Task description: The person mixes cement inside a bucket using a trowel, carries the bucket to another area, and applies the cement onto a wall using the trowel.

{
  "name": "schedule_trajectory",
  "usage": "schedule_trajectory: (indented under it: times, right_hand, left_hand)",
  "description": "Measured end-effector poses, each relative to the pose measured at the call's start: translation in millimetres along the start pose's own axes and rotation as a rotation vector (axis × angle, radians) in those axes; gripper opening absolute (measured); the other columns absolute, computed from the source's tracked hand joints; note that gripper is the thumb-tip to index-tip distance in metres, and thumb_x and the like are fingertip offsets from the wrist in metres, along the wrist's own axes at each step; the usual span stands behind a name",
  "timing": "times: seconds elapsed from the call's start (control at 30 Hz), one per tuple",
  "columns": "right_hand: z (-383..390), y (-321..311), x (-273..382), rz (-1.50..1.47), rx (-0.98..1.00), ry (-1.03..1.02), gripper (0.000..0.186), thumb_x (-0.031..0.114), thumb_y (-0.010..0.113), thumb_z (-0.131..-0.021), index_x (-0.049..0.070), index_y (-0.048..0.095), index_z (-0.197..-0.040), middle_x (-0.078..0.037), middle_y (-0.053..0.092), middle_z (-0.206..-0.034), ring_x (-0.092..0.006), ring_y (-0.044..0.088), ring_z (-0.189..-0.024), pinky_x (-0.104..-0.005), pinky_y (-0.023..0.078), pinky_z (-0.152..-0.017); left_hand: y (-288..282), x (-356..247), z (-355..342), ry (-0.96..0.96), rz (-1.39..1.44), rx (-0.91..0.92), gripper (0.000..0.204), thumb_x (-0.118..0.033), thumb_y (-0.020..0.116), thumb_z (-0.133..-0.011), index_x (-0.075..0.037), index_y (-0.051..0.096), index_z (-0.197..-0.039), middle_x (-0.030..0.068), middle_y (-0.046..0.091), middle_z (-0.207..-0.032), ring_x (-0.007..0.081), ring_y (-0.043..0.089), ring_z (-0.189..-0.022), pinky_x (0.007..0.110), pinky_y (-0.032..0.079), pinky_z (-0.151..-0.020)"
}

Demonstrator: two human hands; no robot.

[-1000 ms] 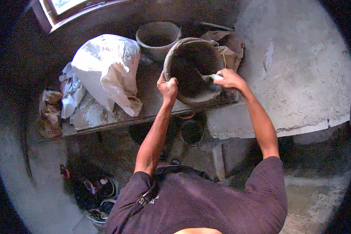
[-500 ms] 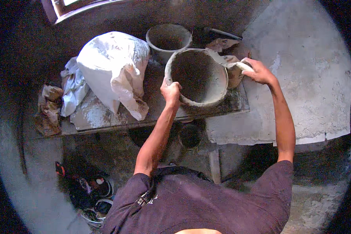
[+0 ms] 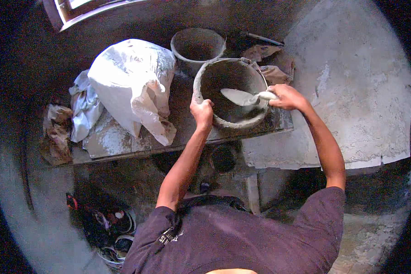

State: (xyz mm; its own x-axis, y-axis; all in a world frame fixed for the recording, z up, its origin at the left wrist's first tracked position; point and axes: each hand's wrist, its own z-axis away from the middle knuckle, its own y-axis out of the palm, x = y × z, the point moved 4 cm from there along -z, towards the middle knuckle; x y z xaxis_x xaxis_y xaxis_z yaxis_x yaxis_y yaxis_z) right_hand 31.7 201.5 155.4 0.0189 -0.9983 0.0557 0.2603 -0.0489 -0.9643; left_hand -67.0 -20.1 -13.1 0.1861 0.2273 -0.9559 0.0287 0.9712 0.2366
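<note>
A grey, mortar-crusted bucket [image 3: 259,116] sits tilted on the dusty board [image 3: 178,137] at the middle. My left hand [image 3: 201,113] is closed on its left rim. My right hand [image 3: 283,97] grips the pale handle of a trowel [image 3: 237,97] at the bucket's right side, with the blade inside the bucket and coated in grey. A wire bail runs along the bucket's right side. Just behind stands a second grey bucket [image 3: 190,61]. Torn brown paper [image 3: 275,73] lies to the right of the front bucket.
A large white sack [image 3: 123,77] and crumpled bags [image 3: 57,132] are at the left. A long bar [image 3: 263,39] lies at the back, below a window [image 3: 77,11]. A grey plastered slab [image 3: 351,91] spans the right. A jumble of buckets and gear [image 3: 114,228] sits on the floor.
My right hand swung out rightward with the trowel, then came back left and lower, the blade now inside the bucket. The bucket and my left hand sit slightly farther right and lower in view.
</note>
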Motion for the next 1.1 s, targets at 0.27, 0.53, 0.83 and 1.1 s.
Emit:
schedule_trajectory:
  times: [0.27,0.53,0.83,1.1]
  right_hand:
    - [-31,31,10,0.187,0.048,-0.015,0.035,0.027,0.072,-0.072,0.001,0.058,-0.091,-0.021,0.065,-0.084,-0.0371,0.064,-0.084,-0.0462,0.051,-0.071]
    - [-67,55,-8,0.357,-0.110,-0.092,0.020,0.020,0.062,-0.078,0.005,0.063,-0.091,-0.018,0.066,-0.085,-0.0322,0.066,-0.081,-0.0437,0.052,-0.065]
    - [-80,86,11,0.494,-0.022,-0.227,0.011,0.014,0.062,-0.073,0.011,0.072,-0.072,-0.007,0.069,-0.073,-0.0231,0.068,-0.072,-0.0359,0.053,-0.060]
    - [-58,69,26,0.272,0.101,-0.400,0.015,0.013,0.057,-0.076,0.007,0.070,-0.072,-0.013,0.068,-0.075,-0.0278,0.068,-0.068,-0.0402,0.055,-0.059]
  left_hand:
    - [1,0,-2,0.161,0.028,0.003,0.042,-0.002,0.056,-0.066,0.005,0.056,-0.108,0.0042,0.056,-0.076,0.0141,0.052,-0.065,0.028,0.044,-0.061]
    - [2,-7,1,0.208,-0.049,-0.015,0.044,0.000,0.054,-0.067,0.003,0.055,-0.111,0.0056,0.058,-0.083,0.0140,0.053,-0.068,0.028,0.046,-0.061]
    - [4,-4,-1,0.126,-0.027,-0.048,0.050,0.006,0.051,-0.064,0.002,0.055,-0.113,0.0048,0.059,-0.092,0.0157,0.054,-0.080,0.027,0.046,-0.068]
    - [4,-5,1,0.102,-0.082,-0.054,0.046,0.003,0.051,-0.066,0.002,0.056,-0.111,0.0037,0.059,-0.087,0.0138,0.054,-0.072,0.026,0.046,-0.062]
